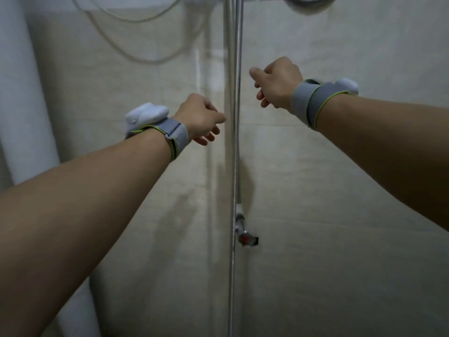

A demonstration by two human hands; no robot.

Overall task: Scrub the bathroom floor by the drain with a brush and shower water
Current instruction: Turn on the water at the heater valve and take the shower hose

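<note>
Pale tiled wall, both hands up near the shower hose.

Left hand [199, 117] and right hand [277, 85] loosely curled, holding nothing, one each side of the shiny hose [235, 142], close but not touching. Hose likely bendy, smooth, slippery when wet; best grabbed high, near the shower head [308, 2] just peeking in at the top. Tap valve [244, 235] low on the wall. White pipe [21, 93] far left, thin cord [126, 52] looping above. No brush, floor or drain in sight.
</note>
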